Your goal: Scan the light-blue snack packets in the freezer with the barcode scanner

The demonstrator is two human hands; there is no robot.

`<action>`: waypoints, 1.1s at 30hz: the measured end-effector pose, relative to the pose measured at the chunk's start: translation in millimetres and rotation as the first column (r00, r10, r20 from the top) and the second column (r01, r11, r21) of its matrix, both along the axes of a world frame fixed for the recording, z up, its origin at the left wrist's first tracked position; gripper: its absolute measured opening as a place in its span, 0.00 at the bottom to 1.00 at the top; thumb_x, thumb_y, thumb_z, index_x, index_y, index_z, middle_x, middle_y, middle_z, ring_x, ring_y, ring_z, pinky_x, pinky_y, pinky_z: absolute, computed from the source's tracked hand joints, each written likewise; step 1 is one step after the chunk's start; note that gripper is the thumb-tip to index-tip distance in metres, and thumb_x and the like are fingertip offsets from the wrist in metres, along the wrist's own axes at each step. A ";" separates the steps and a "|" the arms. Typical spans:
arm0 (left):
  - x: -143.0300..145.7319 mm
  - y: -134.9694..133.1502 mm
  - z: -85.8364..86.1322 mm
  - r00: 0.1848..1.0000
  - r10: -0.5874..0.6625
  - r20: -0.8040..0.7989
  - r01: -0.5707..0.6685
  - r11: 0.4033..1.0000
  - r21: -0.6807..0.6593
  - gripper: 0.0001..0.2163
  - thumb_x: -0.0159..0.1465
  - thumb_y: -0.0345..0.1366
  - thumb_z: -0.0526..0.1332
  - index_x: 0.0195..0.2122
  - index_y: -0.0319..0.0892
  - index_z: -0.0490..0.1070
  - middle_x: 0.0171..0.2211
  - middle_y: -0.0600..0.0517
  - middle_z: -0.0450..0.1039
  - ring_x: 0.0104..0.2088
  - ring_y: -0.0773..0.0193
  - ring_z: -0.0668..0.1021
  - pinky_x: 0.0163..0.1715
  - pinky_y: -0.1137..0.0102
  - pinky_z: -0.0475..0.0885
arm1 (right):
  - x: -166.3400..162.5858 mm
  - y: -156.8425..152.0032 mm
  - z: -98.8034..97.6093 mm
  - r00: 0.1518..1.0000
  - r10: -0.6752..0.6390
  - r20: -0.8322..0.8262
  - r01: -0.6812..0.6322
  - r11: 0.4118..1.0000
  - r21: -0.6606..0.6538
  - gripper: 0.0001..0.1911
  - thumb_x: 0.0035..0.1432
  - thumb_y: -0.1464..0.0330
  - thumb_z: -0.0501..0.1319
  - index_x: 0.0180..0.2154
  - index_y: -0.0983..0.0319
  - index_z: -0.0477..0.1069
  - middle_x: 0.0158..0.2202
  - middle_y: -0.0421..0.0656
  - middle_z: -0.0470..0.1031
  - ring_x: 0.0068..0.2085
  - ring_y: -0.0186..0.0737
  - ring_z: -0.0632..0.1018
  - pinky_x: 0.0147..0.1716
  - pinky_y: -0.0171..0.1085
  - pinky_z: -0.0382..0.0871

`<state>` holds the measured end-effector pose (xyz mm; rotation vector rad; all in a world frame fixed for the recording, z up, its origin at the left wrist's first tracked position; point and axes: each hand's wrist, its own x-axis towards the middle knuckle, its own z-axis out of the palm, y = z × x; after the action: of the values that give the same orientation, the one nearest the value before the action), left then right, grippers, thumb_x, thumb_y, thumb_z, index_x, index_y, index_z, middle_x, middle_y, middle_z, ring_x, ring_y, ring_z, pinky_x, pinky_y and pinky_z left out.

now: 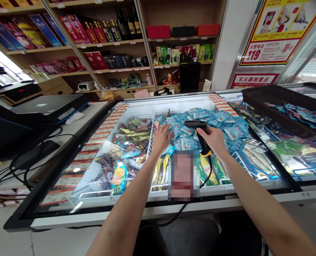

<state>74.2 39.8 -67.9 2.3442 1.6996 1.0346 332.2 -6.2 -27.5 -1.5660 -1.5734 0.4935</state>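
My right hand (213, 139) is wrapped around the handle of a black and yellow barcode scanner (196, 124), its head pointing left over the packets. A dark cable runs from the handle toward the freezer's front edge. My left hand (162, 138) is open, fingers apart, at the left edge of a pile of light blue packets (227, 133); whether it touches one I cannot tell. The pile lies spread over the glass top of a chest freezer (91, 210). In front of the scanner, a blurred-out rectangular item (184, 174) lies near the front edge.
Ice creams in wrappers (119, 176) show through the glass. At right, a dark tray (275, 94) holds more blue packets. A counter on the left carries a flat black device (51, 106) and tangled cables (22, 170). Stocked shelves (112, 42) stand behind.
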 end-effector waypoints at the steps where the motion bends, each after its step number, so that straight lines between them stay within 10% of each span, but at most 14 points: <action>1: -0.8 0.4 -0.1 0.999 -0.003 0.039 0.002 1.000 0.014 0.22 0.70 0.45 0.51 0.62 0.45 0.65 0.61 0.43 0.67 0.62 0.50 0.66 0.60 0.53 0.60 | -4.7 2.3 1.7 0.996 -0.035 0.080 0.035 0.999 0.002 0.29 0.59 0.43 0.55 0.27 0.61 0.75 0.28 0.50 0.79 0.32 0.50 0.80 0.30 0.40 0.67; 6: -8.5 -2.7 2.7 0.889 -0.016 0.457 -0.014 0.998 0.062 0.20 0.66 0.50 0.58 0.51 0.43 0.73 0.47 0.43 0.75 0.46 0.56 0.76 0.47 0.61 0.70 | -22.8 12.8 7.9 0.847 -0.279 0.453 0.283 0.957 0.061 0.32 0.66 0.47 0.48 0.34 0.67 0.76 0.37 0.58 0.78 0.39 0.53 0.79 0.36 0.41 0.65; 12: -31.0 -12.7 13.0 0.399 -0.006 0.917 0.302 0.945 -0.125 0.33 0.60 0.68 0.48 0.15 0.41 0.61 0.14 0.54 0.56 0.15 0.73 0.59 0.16 0.73 0.50 | -27.4 13.3 10.1 0.853 -0.386 0.352 0.353 0.923 0.155 0.36 0.60 0.40 0.50 0.46 0.68 0.67 0.38 0.56 0.76 0.38 0.54 0.78 0.33 0.41 0.64; 16: -50.2 -18.7 22.1 0.174 -0.025 0.984 0.669 0.737 -0.099 0.38 0.56 0.73 0.34 0.11 0.42 0.53 0.12 0.56 0.45 0.13 0.73 0.53 0.15 0.72 0.44 | -22.1 9.4 22.2 0.977 0.031 -0.211 -0.041 0.998 -0.042 0.38 0.57 0.34 0.33 0.26 0.58 0.61 0.20 0.42 0.63 0.22 0.39 0.67 0.21 0.36 0.56; 20: -55.5 -29.9 31.3 -0.001 0.047 0.999 0.789 0.613 -0.028 0.38 0.56 0.72 0.31 0.10 0.43 0.50 0.12 0.58 0.40 0.12 0.73 0.51 0.15 0.72 0.45 | -13.8 1.9 38.1 0.439 0.404 -0.802 -0.726 0.686 -0.052 0.40 0.46 0.28 0.28 0.20 0.56 0.49 0.15 0.34 0.46 0.16 0.30 0.49 0.14 0.32 0.44; 24: -45.2 -37.6 36.6 -0.035 0.098 0.995 0.843 0.538 -0.023 0.38 0.56 0.72 0.29 0.10 0.42 0.48 0.11 0.57 0.38 0.11 0.74 0.51 0.14 0.73 0.46 | -13.1 -3.1 39.2 0.150 0.372 -0.916 -0.890 0.455 0.039 0.40 0.43 0.28 0.27 0.18 0.56 0.47 0.14 0.33 0.45 0.16 0.28 0.46 0.13 0.30 0.43; 33: -31.9 -32.2 24.4 0.020 0.184 0.983 0.868 0.484 -0.108 0.38 0.55 0.72 0.30 0.11 0.42 0.50 0.11 0.58 0.40 0.11 0.74 0.51 0.13 0.75 0.44 | -16.9 8.0 19.3 0.095 0.286 -0.954 -0.920 0.391 0.025 0.40 0.44 0.29 0.28 0.19 0.57 0.46 0.15 0.32 0.44 0.16 0.26 0.44 0.12 0.29 0.41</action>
<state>42.4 7.6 -43.5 0.8162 0.4640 0.9516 315.3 1.8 -8.3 -0.4493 -1.1349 2.2023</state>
